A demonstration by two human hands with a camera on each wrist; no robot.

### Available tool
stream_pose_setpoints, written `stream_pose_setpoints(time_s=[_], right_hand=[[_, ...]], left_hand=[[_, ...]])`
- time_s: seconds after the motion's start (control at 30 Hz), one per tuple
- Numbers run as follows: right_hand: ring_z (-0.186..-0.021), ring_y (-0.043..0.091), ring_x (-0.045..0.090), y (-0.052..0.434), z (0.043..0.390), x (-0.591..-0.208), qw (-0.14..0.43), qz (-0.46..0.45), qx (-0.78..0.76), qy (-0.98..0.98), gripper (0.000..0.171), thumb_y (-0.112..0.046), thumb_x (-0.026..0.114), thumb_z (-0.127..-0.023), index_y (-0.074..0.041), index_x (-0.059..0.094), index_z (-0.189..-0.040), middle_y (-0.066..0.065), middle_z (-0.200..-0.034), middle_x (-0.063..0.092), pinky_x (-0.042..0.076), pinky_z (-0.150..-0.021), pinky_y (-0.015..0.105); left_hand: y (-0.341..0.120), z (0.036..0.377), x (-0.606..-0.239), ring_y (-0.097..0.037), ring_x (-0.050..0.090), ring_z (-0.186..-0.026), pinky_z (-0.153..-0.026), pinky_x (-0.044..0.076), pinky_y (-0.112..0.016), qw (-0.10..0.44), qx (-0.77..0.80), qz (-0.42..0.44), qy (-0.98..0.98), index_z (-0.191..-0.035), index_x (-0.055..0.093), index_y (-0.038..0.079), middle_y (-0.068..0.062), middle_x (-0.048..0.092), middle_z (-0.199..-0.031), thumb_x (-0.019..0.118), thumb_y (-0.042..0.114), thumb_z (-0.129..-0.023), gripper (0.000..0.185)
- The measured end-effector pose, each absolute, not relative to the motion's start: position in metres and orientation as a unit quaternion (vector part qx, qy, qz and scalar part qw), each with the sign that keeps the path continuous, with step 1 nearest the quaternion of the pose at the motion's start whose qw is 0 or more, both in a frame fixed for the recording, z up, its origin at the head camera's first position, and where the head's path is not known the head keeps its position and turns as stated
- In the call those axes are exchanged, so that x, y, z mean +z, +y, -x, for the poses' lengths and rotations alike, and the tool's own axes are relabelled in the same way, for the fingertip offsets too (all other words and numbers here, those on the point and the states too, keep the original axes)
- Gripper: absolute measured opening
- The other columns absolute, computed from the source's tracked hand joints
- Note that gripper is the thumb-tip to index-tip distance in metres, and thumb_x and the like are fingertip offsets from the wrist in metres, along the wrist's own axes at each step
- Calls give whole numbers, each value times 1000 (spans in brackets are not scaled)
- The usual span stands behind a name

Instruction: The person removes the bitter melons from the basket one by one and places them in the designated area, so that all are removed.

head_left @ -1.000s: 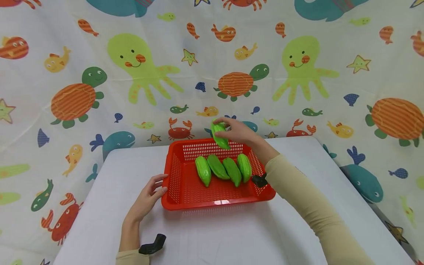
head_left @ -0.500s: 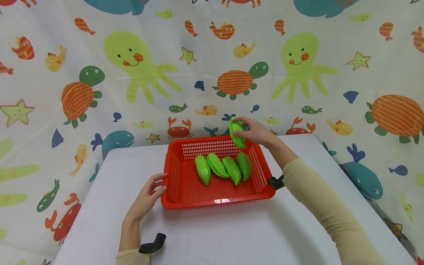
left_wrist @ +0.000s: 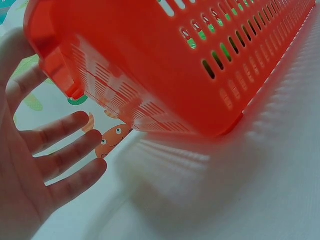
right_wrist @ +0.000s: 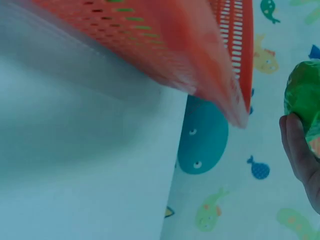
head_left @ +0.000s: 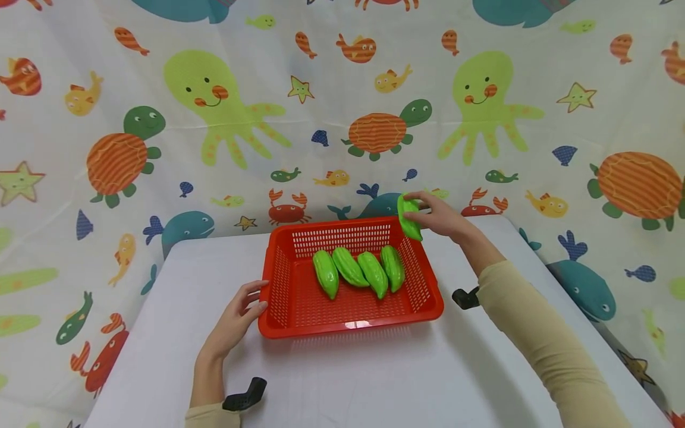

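A red slotted basket [head_left: 348,326] stands on the white table and holds several green ridged gourds [head_left: 357,270] in a row. My right hand [head_left: 428,214] grips one more green gourd [head_left: 409,217] in the air, just over the basket's far right corner. The right wrist view shows that gourd [right_wrist: 305,97] above a finger [right_wrist: 297,150], beside the basket's wall [right_wrist: 200,45]. My left hand [head_left: 235,321] lies on the table by the basket's near left corner, fingertips at the rim. Seen from the left wrist, its fingers [left_wrist: 60,155] are loosely straight beside the basket [left_wrist: 165,60].
The white table [head_left: 374,380] ends close behind the basket. A curtain printed with sea creatures [head_left: 225,119] hangs all around. Black wrist mounts show near my left sleeve [head_left: 245,395] and my right sleeve [head_left: 464,297].
My right hand has carried the green gourd to the right, from above the basket's back middle to its far right corner. The left hand and the basket have stayed put.
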State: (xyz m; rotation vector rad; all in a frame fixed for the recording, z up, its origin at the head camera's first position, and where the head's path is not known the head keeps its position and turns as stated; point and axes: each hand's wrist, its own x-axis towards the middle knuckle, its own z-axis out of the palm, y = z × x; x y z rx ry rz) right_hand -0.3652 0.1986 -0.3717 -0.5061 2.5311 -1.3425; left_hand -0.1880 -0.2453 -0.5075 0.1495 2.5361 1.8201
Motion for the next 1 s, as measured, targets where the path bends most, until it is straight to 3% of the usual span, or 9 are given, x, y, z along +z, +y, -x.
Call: stream_pose_setpoints(time_s=[0.6, 1.0], right_hand=[[-121, 38, 48, 243, 374, -408, 138, 112, -437, 882, 56, -28, 61, -98, -10, 39, -146, 23, -138, 43, 51, -95, 47], [-128, 44, 41, 261, 374, -433, 158, 88, -403, 897, 55, -26, 63, -96, -11, 42, -145, 26, -144, 37, 49, -97, 50]], left_hand=[[-246, 187, -505, -31, 39, -134, -101, 43, -56, 6, 586, -56, 808, -143, 41, 18, -6, 40, -148, 62, 32, -96, 54], [-245, 188, -506, -32, 39, -134, -102, 42, -56, 4, 582, -54, 811, -143, 41, 17, -6, 40, -148, 62, 32, -96, 54]])
